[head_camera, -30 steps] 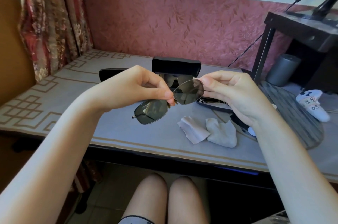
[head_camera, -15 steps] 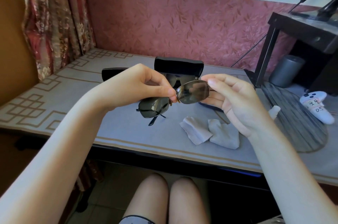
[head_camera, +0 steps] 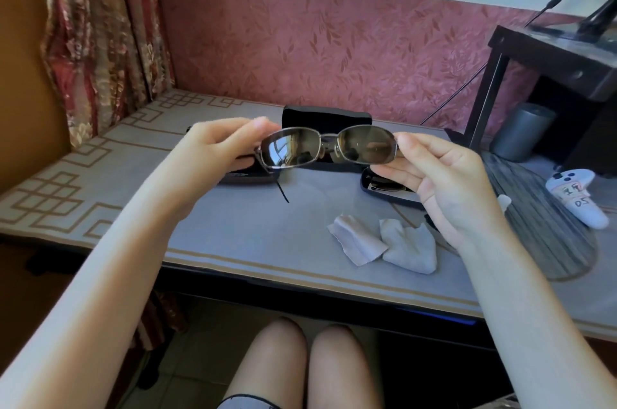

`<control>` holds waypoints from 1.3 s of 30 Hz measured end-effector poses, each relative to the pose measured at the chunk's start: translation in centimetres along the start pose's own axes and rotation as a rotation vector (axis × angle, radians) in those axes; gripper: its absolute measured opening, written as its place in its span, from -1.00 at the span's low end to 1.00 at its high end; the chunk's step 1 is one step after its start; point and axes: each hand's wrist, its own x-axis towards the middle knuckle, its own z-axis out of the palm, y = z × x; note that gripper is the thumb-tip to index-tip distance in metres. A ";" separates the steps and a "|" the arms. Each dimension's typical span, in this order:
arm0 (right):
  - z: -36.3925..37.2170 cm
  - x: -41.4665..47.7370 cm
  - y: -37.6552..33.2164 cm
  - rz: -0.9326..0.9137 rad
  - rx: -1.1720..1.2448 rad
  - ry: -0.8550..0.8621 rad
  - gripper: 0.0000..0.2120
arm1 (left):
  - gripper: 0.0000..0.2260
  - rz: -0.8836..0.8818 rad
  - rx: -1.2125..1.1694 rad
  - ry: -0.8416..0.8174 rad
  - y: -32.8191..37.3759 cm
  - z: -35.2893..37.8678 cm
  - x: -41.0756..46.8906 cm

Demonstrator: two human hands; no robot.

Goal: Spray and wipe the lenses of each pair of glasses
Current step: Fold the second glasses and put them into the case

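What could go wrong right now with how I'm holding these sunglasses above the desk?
1. The left hand and right hand pinch the sunglasses only at the outer frame ends, in the air; a slip could drop them onto the desk or the open case below.
2. The fingertips sit right beside the lens edges and might smudge them.
3. The temple arm hanging down could catch on a case when lowered.
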 end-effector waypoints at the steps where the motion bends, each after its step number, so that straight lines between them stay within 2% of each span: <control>1: 0.0 0.0 0.0 -0.001 0.016 0.011 -0.77 | -0.76 -0.065 -0.061 0.032 -0.6 0.0 -0.3; 3: 0.1 0.0 0.3 -0.004 0.021 0.020 -0.77 | -0.72 -0.179 -0.180 0.031 -1.5 0.1 -0.8; 5: 0.3 0.0 0.6 -0.004 0.006 0.016 -0.78 | -0.66 -0.219 -0.306 0.021 -1.7 0.4 -1.2; 9: 0.5 0.0 1.2 0.005 0.005 0.020 -0.78 | -0.75 -0.175 -0.376 0.075 -1.5 1.1 -1.4; 18: 0.4 0.4 3.1 0.065 -0.137 0.021 -0.71 | -0.67 -0.103 -0.561 0.008 -2.3 1.3 -1.4; 23: 1.1 0.8 3.3 0.130 -0.125 -0.031 -0.80 | -0.69 -0.086 -0.570 0.071 -3.3 0.9 -1.2; 27: 1.9 1.4 3.7 0.165 -0.272 -0.109 -0.81 | -0.69 -0.096 -0.608 0.130 -4.4 0.6 -1.2; 30: 3.3 2.2 3.4 0.073 -0.404 -0.146 -0.82 | -0.70 -0.098 -0.609 0.150 -5.2 0.1 -1.2; 33: 5.4 3.3 2.9 -0.026 -0.510 -0.266 -0.84 | -0.71 -0.094 -0.551 0.170 -5.7 -0.7 -1.0; 36: 7.5 4.5 3.5 -0.051 -0.631 -0.371 -0.88 | -0.70 -0.098 -0.496 0.191 -6.3 -1.5 -0.7; 39: 8.9 5.9 4.3 -0.061 -0.725 -0.396 -0.91 | -0.69 -0.106 -0.472 0.200 -6.9 -2.3 -0.2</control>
